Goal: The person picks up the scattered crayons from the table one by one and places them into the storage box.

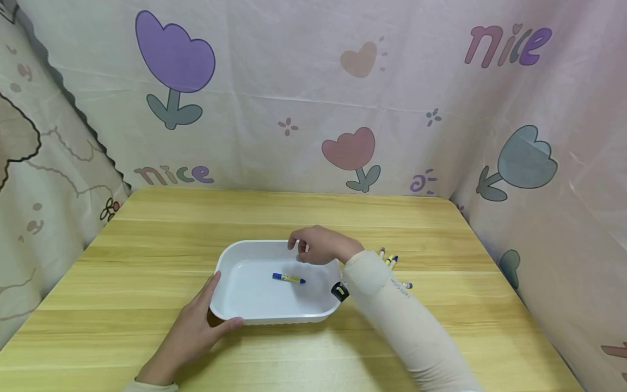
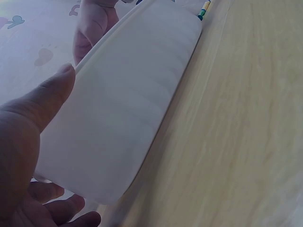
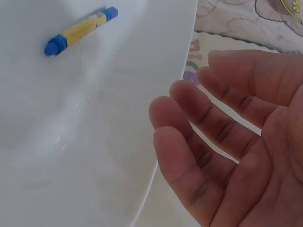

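A deep white plastic tray [image 1: 254, 316] with rounded corners stands on the table. Inside it lies one blue crayon [image 1: 289, 278] with a yellow wrapper, also plain in the right wrist view. My left hand [image 1: 193, 321] grips the tray's near left corner, thumb along the front and fingers on the left side; the left wrist view has the thumb at the rim. Over the tray's far right part hovers my right hand [image 1: 320, 245], its fingers loosely bent. In the right wrist view nothing sits between those fingers [image 3: 177, 151].
Several more crayons [image 1: 392, 261] lie on the wooden table [image 1: 147, 239] just right of the tray, partly hidden by the right sleeve [image 1: 392, 305]. A printed cloth [image 1: 264, 71] hangs behind the table and along both sides.
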### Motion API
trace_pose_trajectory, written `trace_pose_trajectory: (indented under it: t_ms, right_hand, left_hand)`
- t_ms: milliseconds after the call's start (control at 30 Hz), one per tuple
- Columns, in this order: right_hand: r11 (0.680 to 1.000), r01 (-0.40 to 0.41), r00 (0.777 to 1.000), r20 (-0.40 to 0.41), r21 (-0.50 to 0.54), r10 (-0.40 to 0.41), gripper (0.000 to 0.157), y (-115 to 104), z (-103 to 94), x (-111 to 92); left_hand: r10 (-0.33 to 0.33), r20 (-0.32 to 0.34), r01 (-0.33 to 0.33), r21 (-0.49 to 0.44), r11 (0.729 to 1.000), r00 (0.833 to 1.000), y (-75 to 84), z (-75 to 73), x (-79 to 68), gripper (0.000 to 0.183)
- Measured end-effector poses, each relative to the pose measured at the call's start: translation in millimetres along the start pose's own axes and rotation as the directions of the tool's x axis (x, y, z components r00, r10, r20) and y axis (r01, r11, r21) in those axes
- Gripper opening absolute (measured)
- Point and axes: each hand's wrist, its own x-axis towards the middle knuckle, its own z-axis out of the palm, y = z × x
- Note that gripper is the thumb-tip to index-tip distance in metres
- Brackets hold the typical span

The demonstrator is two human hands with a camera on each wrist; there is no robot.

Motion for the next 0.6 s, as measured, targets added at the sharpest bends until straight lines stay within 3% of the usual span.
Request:
trace_pose_trajectory:
  t_ms: [600]
  right_hand:
    - [0.995, -0.057, 0.993, -0.097, 0.083, 0.065, 0.026, 52, -22.3, -38]
  left_hand:
    - [0.008, 0.002, -0.008, 0.002, 1.000, 1.000, -1.8, 1.1, 0.9, 0.107]
